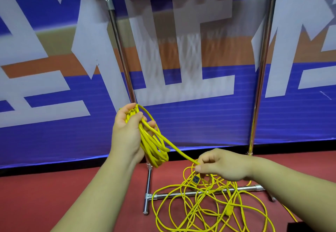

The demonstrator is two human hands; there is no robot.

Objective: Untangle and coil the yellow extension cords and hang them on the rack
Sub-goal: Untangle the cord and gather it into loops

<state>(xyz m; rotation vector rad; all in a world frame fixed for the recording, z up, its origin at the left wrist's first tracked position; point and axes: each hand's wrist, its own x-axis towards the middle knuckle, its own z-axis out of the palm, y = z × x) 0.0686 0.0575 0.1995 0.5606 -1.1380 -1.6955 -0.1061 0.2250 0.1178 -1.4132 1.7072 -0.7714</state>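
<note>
My left hand (pixel 127 131) is raised in front of the rack and grips a bundle of coiled yellow cord (pixel 154 146), whose loops hang below the palm. One strand runs from the coil down to my right hand (pixel 218 166), which pinches it between thumb and fingers. Below the right hand a tangled heap of yellow extension cord (pixel 205 208) lies on the red floor, with a dark socket end (pixel 195 179) just under the fingers. The metal rack (pixel 261 71) stands against the wall, its two uprights rising to a top bar.
The rack's base bar (pixel 181 194) and left foot (pixel 147 202) lie on the floor with the tangle draped over them. A blue, white and orange banner (pixel 54 79) covers the wall behind. A dark object (pixel 312 227) sits at the bottom right corner.
</note>
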